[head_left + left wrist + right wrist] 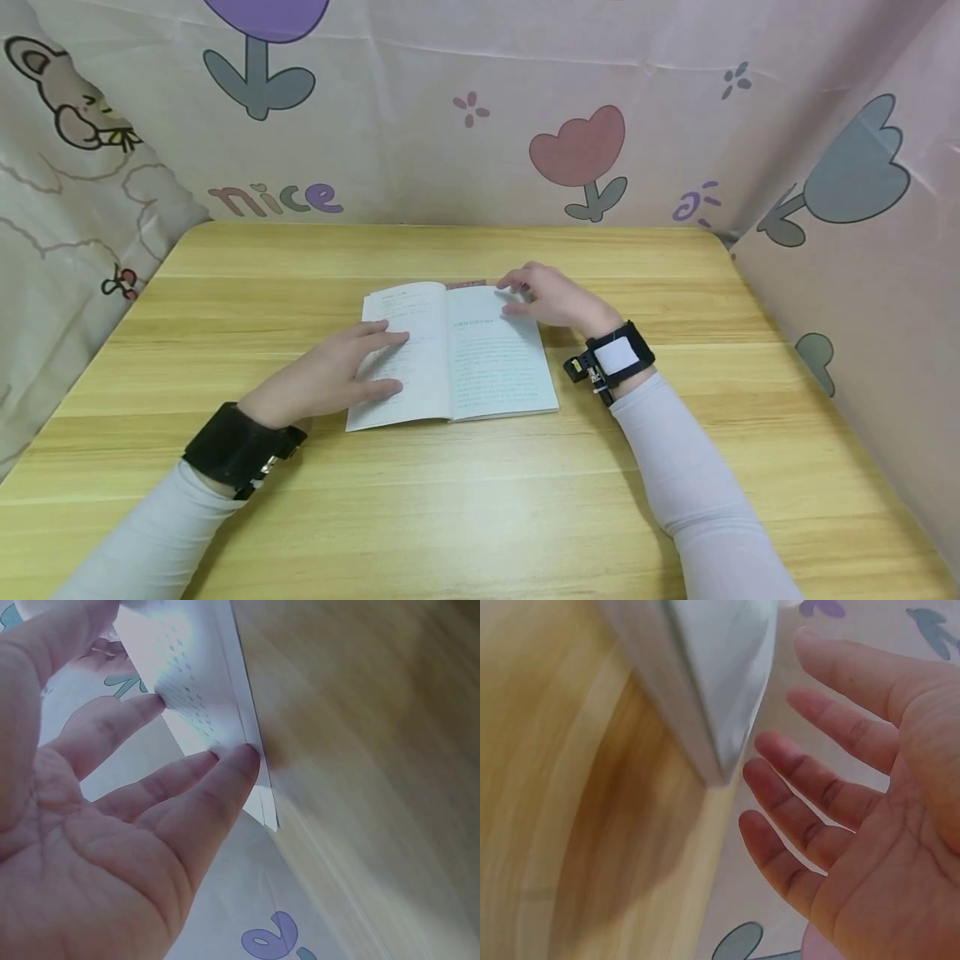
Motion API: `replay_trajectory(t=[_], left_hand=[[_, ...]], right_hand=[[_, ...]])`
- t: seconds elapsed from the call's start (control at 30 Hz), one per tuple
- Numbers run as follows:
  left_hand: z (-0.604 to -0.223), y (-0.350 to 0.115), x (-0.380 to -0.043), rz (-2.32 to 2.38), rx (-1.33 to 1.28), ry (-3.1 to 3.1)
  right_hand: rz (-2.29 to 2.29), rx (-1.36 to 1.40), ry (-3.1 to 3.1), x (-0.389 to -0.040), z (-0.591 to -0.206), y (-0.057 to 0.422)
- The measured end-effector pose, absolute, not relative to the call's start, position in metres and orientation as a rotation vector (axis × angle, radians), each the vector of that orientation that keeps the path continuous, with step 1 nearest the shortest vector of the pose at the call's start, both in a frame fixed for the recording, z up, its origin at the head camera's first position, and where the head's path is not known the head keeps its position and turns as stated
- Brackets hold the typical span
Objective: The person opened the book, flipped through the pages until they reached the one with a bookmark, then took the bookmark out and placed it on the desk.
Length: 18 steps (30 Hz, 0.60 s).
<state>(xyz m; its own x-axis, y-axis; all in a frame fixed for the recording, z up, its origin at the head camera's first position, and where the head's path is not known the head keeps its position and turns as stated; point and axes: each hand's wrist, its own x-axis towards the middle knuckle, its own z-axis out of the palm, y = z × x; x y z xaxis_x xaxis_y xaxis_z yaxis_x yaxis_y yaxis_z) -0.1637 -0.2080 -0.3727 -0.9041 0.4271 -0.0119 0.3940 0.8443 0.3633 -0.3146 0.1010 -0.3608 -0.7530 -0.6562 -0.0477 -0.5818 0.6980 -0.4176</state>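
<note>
An open book (491, 367) lies on the wooden table, its printed pages facing up and a dark reddish strip showing at the top edge. My left hand (337, 375) rests on the left page with fingers spread; in the left wrist view its fingertips (244, 757) touch the page near the outer edge. At the upper right corner of the right page is my right hand (551, 296), fingers loosely bent. In the right wrist view, that hand (840, 795) is beside the book's corner (716, 750), with nothing held between its fingers.
The light wood table (480, 492) spreads out around the book. A patterned cloth (420, 142) with flowers hangs behind it, and more cloth borders the left and right sides. Each wrist wears a black strap (236, 446) with a small camera.
</note>
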Motion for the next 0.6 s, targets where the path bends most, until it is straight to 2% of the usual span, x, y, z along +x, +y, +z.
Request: replay_trajectory(t=[0.6], left_hand=[[-0.3721,-0.2046,-0.1624,0.554,0.640,2.940]], right_hand=[[-0.516,-0.867,2.716,-0.3203,-0.3701,0.1042]])
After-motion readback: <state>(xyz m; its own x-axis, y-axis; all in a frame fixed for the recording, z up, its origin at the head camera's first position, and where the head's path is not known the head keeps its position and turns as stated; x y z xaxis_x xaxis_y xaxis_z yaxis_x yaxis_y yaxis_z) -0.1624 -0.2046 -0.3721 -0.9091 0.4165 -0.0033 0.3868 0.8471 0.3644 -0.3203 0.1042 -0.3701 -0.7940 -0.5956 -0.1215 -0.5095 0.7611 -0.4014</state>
